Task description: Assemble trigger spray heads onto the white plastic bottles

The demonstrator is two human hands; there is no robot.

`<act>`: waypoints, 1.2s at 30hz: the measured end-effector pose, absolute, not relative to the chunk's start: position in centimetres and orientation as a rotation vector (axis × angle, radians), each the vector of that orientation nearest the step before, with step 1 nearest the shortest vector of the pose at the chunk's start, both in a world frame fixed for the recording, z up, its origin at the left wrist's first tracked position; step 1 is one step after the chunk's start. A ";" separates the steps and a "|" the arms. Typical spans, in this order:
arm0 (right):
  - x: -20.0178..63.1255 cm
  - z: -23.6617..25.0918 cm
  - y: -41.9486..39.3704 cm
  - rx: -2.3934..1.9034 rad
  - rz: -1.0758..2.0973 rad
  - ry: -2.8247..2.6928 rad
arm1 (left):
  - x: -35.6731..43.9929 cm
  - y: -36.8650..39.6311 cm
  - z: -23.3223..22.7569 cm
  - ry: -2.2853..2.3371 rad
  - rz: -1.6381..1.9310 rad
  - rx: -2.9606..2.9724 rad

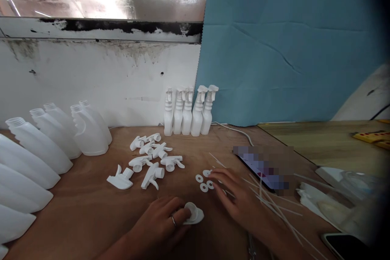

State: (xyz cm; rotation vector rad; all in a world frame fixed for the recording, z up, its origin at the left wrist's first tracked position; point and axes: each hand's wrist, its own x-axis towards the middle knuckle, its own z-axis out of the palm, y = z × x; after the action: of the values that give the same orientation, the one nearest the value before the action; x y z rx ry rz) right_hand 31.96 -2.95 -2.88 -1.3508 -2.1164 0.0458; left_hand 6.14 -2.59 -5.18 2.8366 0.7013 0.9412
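Your left hand held a white spray trigger head flat against the wooden table, fingers curled over it. Its round screw collar faced up and toward you, and its flared nozzle end pointed right. It lay just below and left of the small white washers, which served as the landmark. These were flat rings with a hole in the middle, lying loose and close together on the wood. Your right hand rested palm down just right of the washers, with your fingertips spread and touching the nearest rings. The trigger head sat apart from the washers, not touching them.
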 end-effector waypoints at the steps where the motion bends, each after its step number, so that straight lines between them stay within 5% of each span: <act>1: 32.9 -3.1 -2.3 -1.454 -0.164 -2.145 | 6.1 -2.6 -5.2 0.712 0.931 2.829; 11: 36.0 -5.7 -0.5 -1.768 -0.324 -2.063 | 6.1 -2.7 -5.2 0.742 0.875 2.792; 27: 36.8 0.8 -2.1 -1.321 -0.412 -1.383 | 6.2 -2.6 -5.3 0.714 0.884 2.759; 36: 38.1 3.7 -1.8 -0.884 0.408 -0.753 | 6.2 -2.8 -5.3 0.730 0.898 2.705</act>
State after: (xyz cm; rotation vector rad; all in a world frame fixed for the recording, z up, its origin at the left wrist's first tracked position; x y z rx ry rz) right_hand 38.11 -1.81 3.74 -0.8839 -0.7533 0.4081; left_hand 6.19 -2.80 -5.30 2.7054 0.7297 0.8979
